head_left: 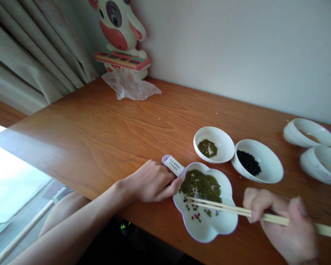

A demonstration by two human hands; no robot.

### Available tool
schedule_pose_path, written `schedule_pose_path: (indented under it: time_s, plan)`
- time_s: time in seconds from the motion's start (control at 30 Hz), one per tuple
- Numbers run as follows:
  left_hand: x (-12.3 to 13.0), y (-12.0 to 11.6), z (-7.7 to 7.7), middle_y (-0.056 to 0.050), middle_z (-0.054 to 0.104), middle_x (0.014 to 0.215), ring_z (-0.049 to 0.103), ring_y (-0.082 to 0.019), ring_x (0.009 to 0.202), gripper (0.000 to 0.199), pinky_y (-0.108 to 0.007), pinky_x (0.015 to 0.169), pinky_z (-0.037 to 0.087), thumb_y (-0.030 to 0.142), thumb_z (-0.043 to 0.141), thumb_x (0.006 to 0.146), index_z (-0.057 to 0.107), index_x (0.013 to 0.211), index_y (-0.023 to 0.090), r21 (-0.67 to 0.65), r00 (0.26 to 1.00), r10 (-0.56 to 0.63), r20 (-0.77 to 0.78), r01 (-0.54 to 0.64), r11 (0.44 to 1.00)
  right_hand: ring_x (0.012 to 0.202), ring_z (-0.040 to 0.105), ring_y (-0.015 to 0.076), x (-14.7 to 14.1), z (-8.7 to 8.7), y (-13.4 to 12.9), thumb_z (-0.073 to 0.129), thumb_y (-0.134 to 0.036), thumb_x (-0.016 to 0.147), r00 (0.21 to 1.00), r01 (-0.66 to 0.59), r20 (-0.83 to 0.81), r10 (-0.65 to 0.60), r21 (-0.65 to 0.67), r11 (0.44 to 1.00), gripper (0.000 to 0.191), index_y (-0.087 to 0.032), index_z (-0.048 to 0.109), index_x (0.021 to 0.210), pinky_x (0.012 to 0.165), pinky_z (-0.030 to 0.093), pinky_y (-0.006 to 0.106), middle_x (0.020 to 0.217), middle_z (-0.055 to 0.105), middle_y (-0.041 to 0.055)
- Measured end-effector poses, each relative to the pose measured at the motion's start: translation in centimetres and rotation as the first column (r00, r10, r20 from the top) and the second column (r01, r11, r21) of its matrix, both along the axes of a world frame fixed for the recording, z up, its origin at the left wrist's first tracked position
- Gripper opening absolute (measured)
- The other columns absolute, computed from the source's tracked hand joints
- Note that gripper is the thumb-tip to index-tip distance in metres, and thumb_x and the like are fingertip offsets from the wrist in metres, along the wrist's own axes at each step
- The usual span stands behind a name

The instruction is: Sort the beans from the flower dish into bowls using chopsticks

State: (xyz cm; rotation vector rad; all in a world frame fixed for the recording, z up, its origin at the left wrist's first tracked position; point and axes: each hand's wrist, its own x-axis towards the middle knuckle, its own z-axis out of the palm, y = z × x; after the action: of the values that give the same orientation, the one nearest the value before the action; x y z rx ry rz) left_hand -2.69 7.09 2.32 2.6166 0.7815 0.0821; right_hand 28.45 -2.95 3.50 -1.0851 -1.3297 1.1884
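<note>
My left hand (156, 181) is closed at the handle side of a white flower-shaped bowl (209, 230) with a lilac rim, its thumb against the edge. A printed label sits on the bowl's short handle (174, 165). Green mung beans (204, 184) are heaped in the upper part of this bowl, with a few loose ones and a small pinkish bit lower down. My right hand (284, 221) grips a pair of pale wooden chopsticks (231, 209). Their tips are close together over the loose beans; whether they pinch a bean I cannot tell.
Just behind stand a white bowl (226, 141) with some mung beans and another (270, 165) with black beans. Two more white bowls (291, 134) are at the right, by the wall. A cow-shaped toy keyboard (123, 60) and a clear plastic bag (132, 88) lie at the back left.
</note>
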Motion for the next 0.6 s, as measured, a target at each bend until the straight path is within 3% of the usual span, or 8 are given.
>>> schedule_pose_path:
  time_s: [0.37, 0.6]
  plan:
    - [0.02, -0.09, -0.04, -0.003, 0.066, 0.068, 0.049, -0.012, 0.055, 0.056, -0.033, 0.058, 0.028, 0.042, 0.027, 0.109, 0.059, 0.072, 0.017, 0.003, 1.000, 0.007, 0.021, -0.007, 1.000, 0.056, 0.054, 0.0173, -0.29, -0.36, -0.17, 0.024, -0.066, 0.102, 0.999, -0.032, 0.006, 0.033, -0.058, 0.998, 0.074, -0.023, 0.070, 0.065, 0.054, 0.044, 0.033, 0.055, 0.055, 0.0039]
    - [0.06, -0.12, -0.23, -0.004, 0.068, 0.070, 0.050, -0.013, 0.056, 0.056, -0.033, 0.056, 0.026, 0.044, 0.025, 0.110, 0.060, 0.073, 0.018, 0.015, 1.000, 0.009, 0.020, -0.009, 1.000, 0.058, 0.053, 0.0182, 0.11, -0.67, -0.09, 0.020, -0.069, 0.101, 1.000, -0.012, -0.007, 0.012, -0.018, 1.000, 0.076, -0.023, 0.073, 0.069, 0.055, 0.045, 0.033, 0.058, 0.056, 0.0048]
